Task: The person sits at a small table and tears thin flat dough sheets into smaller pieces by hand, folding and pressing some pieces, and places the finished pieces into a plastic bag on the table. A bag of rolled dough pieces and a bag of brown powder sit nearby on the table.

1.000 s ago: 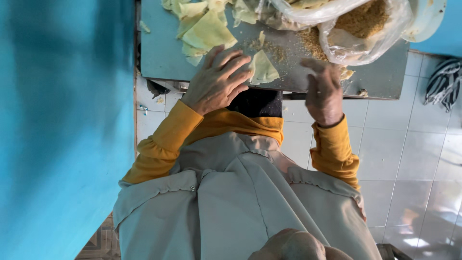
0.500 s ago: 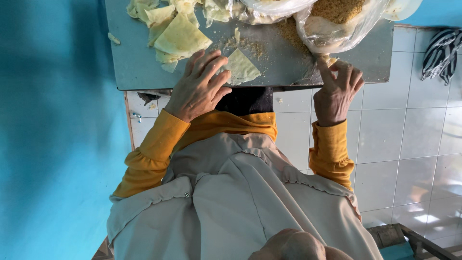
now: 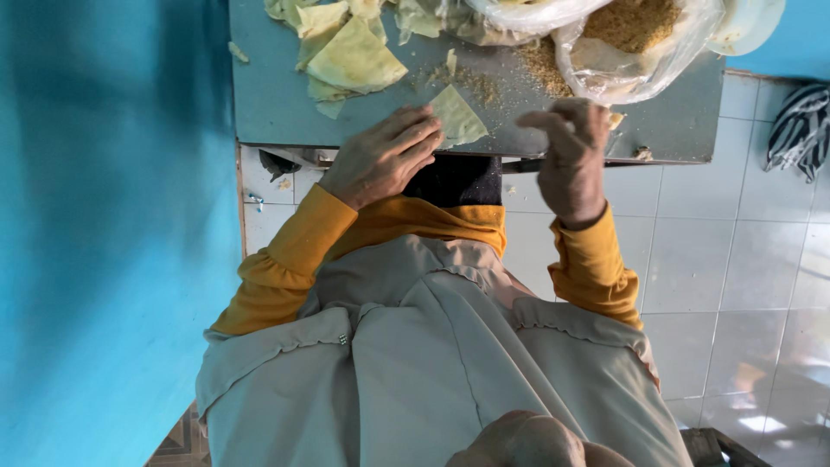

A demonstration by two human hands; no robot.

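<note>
I can't see the plastic bag point(image 3: 635, 52) whole (top edge crops it), nor the striped cloth point(image 3: 800, 130) at right.

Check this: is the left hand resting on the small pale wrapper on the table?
Yes, the left hand lies flat with its fingertips on the wrapper at the table edge.

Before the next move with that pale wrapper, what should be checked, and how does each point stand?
1. Left hand on the triangular wrapper: ok, fingertips touch its edge.
2. Wrapper flat on the grey table: ok.
3. Right hand free: cannot tell, fingers curled and lifted.
4. Bag of crumbly filling open and close by: ok.
5. Spare wrappers at hand: ok.
6. Table free of spills: not ok, crumbs scattered.
</note>
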